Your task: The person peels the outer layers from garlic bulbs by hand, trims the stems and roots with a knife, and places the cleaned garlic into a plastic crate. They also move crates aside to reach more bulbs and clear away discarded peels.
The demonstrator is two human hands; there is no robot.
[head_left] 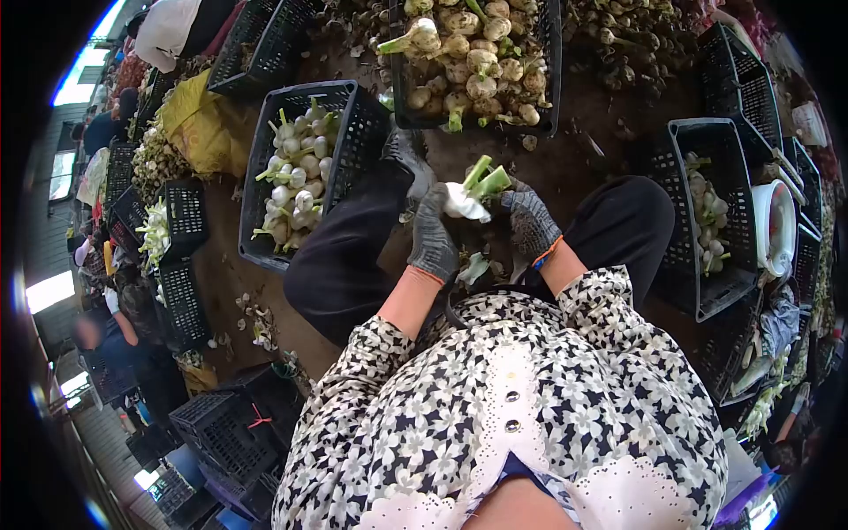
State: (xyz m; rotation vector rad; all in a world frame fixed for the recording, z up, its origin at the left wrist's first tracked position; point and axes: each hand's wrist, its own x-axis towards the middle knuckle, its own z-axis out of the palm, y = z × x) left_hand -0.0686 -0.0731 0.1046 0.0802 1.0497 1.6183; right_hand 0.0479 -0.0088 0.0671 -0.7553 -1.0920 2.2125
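A white garlic bulb [461, 202] with cut green stalks is held up between my hands, above the gap between my knees. My left hand [433, 237], in a grey knit glove, is closed around the bulb's left side. My right hand [532, 226], gloved the same way, has curled fingers against the stalk side of the bulb; its fingertips are partly hidden. Loose pale leaf scraps [474, 268] lie below my hands. Straight ahead stands a black crate [555, 62] heaped with brownish, soil-stained garlic bulbs.
To the left, a black crate [250, 196] holds cleaned white garlic. On the right are another crate [678, 212] with some garlic and a white bucket [774, 228]. A yellow sack [205, 124] and stacked crates [216, 433] stand farther left. Another person [132, 353] is at the left.
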